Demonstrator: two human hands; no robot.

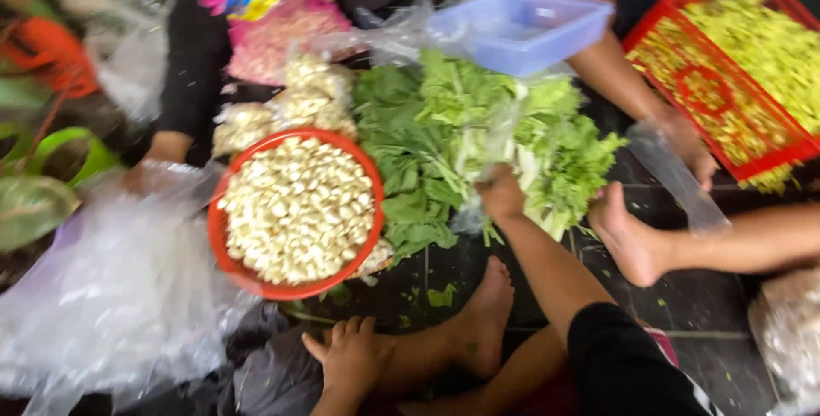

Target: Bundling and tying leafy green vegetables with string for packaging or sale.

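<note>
My right hand point(500, 195) reaches forward from a black sleeve and grips a bunch of leafy greens point(444, 138), piled on the dark floor partly inside clear plastic. My left hand point(348, 354) rests low on my leg with its fingers apart and holds nothing. My bare foot point(485, 318) lies between the two hands. Left of the greens stands a red round basket point(224, 245) filled with peeled pale cloves.
A blue plastic tub point(521, 30) sits behind the greens. A red tray point(756, 155) of chopped yellow-green bits is at right, with another person's hand point(688, 143) holding a clear bag. Someone's foot point(628, 241) lies right of the greens. A black-sleeved person's hand point(145, 175) touches clear bags point(111, 296) at left.
</note>
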